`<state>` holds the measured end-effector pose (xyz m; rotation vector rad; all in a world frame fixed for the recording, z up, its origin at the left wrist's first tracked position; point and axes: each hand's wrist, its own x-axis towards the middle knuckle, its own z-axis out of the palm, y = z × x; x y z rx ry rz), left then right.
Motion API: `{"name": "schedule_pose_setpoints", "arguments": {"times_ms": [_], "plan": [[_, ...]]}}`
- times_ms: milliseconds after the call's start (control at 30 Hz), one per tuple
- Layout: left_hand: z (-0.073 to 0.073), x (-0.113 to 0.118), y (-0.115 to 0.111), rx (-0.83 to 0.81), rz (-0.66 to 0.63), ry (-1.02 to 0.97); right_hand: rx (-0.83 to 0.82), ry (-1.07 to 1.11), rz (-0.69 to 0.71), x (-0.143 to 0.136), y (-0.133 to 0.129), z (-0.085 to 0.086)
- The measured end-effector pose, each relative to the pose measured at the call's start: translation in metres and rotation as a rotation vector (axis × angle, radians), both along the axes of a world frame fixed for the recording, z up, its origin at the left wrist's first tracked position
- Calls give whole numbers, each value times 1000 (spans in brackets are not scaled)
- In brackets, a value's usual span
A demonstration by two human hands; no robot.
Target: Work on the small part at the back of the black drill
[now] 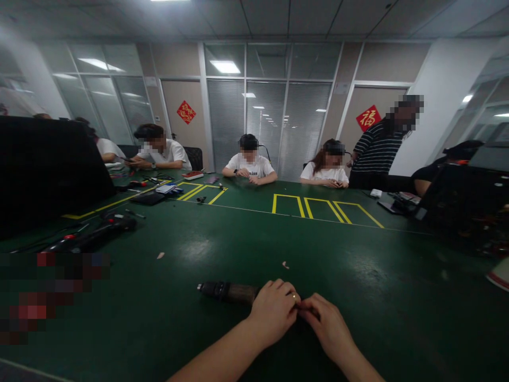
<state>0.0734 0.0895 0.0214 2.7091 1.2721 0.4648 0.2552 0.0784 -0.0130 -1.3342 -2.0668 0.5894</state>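
A dark cylindrical hand tool (pixel 238 293) lies on the green table, its black collar and small metal tip pointing left. My left hand (pixel 275 307) is closed over the tool's right part, with a ring on one finger. Close beside it, my right hand (pixel 326 321) has its thumb and fingers pinched together at the tool's right end, touching my left fingertips. Whatever is between those right fingers is hidden. Beyond the tool are two small pale scraps, one scrap (pixel 285 265) just past my hands and another scrap (pixel 160 255) farther left.
Black corded tools (pixel 103 233) and a screwdriver (pixel 135 213) lie at the left, near a dark screen (pixel 51 178). Yellow tape outlines (pixel 288 196) mark the table's far half. Several people sit across the table; one person (pixel 377 143) stands at right. Dark equipment (pixel 465 207) occupies the right side.
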Motion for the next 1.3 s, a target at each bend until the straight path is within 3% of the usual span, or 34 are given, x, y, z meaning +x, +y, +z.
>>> {"name": "schedule_pose_setpoints", "arguments": {"times_ms": [200, 433, 700, 1000, 1300], "plan": [[-2, 1, 1, 63, -1, 30, -29, 65, 13, 1, -1, -1], [-2, 0, 1, 221, -117, 151, -32, 72, 12, 2, 0, -1], [-5, 3, -1, 64, -9, 39, -31, 29, -6, 0, 1, -5], [0, -2, 0, 7, -84, -5, -4, 59, -13, 2, 3, -10], [-2, 3, -3, 18, -20, -31, -4, 48, -12, 1, 2, -10]]}}
